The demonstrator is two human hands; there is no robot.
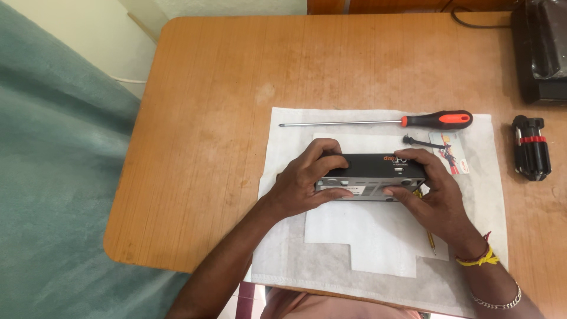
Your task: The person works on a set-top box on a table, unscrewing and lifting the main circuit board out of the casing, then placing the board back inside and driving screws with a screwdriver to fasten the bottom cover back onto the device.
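A small black and grey electronic box (372, 174) rests on a white cloth (295, 136) spread over a wooden table (207, 118). My left hand (307, 177) grips its left end, thumb on the near face. My right hand (428, 189) grips its right end, fingers over the top. A long screwdriver (384, 121) with a black and orange handle lies on the cloth just beyond the box, shaft pointing left.
A small card (453, 152) and a tiny black part (416, 142) lie to the right of the box. A stubby black multi-bit driver (530, 147) sits off the cloth at right. A dark device (540, 50) occupies the far right corner. A thin pencil (430, 236) lies under my right hand.
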